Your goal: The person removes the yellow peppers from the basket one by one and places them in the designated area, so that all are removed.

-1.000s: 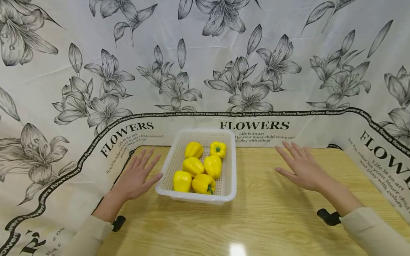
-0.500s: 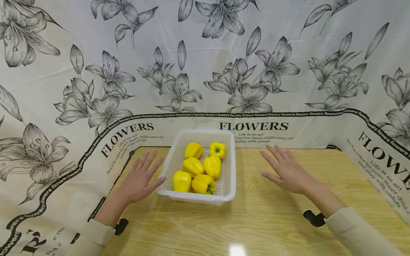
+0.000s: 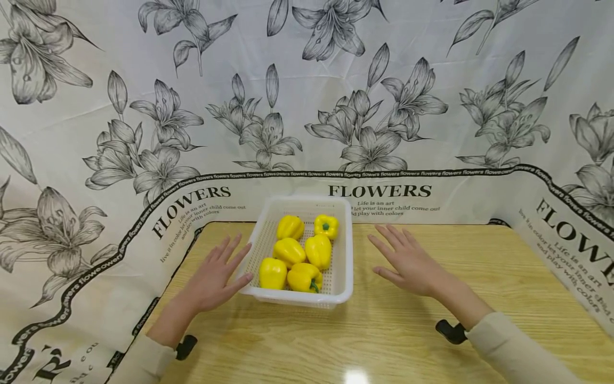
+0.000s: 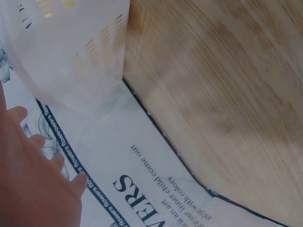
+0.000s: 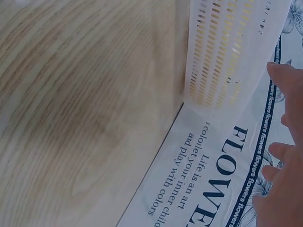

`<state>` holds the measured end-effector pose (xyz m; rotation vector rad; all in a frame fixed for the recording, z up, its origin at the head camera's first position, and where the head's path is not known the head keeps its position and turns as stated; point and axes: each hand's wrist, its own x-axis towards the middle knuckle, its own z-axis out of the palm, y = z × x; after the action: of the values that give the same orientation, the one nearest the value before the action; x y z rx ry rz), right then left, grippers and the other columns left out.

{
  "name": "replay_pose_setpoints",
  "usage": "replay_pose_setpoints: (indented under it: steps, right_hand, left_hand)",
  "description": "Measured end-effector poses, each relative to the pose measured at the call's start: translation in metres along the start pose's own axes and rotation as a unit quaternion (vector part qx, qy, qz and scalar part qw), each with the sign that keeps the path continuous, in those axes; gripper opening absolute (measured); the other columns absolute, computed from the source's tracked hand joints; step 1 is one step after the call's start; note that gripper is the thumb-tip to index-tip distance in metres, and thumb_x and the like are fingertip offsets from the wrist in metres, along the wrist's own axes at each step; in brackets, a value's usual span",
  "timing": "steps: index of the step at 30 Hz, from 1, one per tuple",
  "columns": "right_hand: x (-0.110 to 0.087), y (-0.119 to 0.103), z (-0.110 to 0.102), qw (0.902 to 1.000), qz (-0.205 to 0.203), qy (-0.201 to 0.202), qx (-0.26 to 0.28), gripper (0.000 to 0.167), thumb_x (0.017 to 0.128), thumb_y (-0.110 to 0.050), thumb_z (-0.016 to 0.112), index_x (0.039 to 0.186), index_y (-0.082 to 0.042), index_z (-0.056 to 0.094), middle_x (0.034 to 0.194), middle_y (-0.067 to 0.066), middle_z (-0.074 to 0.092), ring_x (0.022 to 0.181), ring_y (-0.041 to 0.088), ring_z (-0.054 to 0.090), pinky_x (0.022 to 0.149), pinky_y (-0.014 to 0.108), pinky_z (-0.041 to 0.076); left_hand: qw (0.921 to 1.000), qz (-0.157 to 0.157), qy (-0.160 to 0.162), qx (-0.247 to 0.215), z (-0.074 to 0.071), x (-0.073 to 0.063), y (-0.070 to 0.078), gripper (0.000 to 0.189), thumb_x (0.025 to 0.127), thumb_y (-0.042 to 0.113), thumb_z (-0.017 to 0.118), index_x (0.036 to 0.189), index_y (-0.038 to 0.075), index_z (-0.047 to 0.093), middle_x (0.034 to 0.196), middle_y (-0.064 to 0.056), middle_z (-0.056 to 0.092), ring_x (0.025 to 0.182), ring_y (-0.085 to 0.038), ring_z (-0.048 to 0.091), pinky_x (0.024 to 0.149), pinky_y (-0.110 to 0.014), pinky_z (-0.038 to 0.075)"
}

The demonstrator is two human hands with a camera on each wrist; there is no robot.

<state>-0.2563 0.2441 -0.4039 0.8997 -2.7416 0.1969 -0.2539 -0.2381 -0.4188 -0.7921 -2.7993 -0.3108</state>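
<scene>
A white perforated plastic basket stands on the table and holds several yellow bell peppers. My left hand is at the basket's left side, fingers spread and straight, with the thumb tip at the rim; whether it touches cannot be told. On the other side my right hand hovers to the right of the basket, fingers extended, a gap between it and the wall. Neither hand holds anything. In the left wrist view the basket's wall is beyond the fingers; the right wrist view shows the slotted wall too.
The wood-grain table extends in front and to the right of the basket. A white curtain with flower drawings rises behind the table and along both sides. A black wrist mount sits below the right wrist, another below the left.
My right hand has moved left toward the basket. The left hand has shifted slightly right and down, closer to the rim. The basket and peppers stay in place.
</scene>
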Motion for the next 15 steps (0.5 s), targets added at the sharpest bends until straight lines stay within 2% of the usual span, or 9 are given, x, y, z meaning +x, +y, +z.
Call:
replay_pose_setpoints:
  steps: [10, 15]
  right_hand:
    - [0.012, -0.014, 0.005, 0.9984, -0.049, 0.028, 0.007, 0.071, 0.100, -0.034, 0.067, 0.157, -0.004, 0.038, 0.166, 0.021, 0.025, 0.151, 0.045, 0.023, 0.122, 0.064, 0.019]
    - [0.019, -0.021, 0.004, 0.9964, -0.067, 0.043, 0.030, 0.071, 0.100, -0.035, 0.066, 0.159, -0.007, 0.036, 0.164, 0.021, 0.029, 0.149, 0.044, 0.030, 0.120, 0.063, 0.026]
  left_hand:
    - [0.9997, -0.010, -0.004, -0.020, 0.006, 0.001, 0.006, 0.076, 0.104, 0.061, 0.043, 0.165, 0.019, 0.023, 0.173, -0.005, 0.005, 0.157, -0.036, 0.011, 0.121, -0.064, 0.022]
    - [0.9995, -0.011, -0.005, -0.029, 0.009, 0.001, 0.007, 0.079, 0.104, 0.061, 0.044, 0.165, 0.016, 0.021, 0.173, -0.007, 0.008, 0.155, -0.037, 0.018, 0.119, -0.063, 0.027]
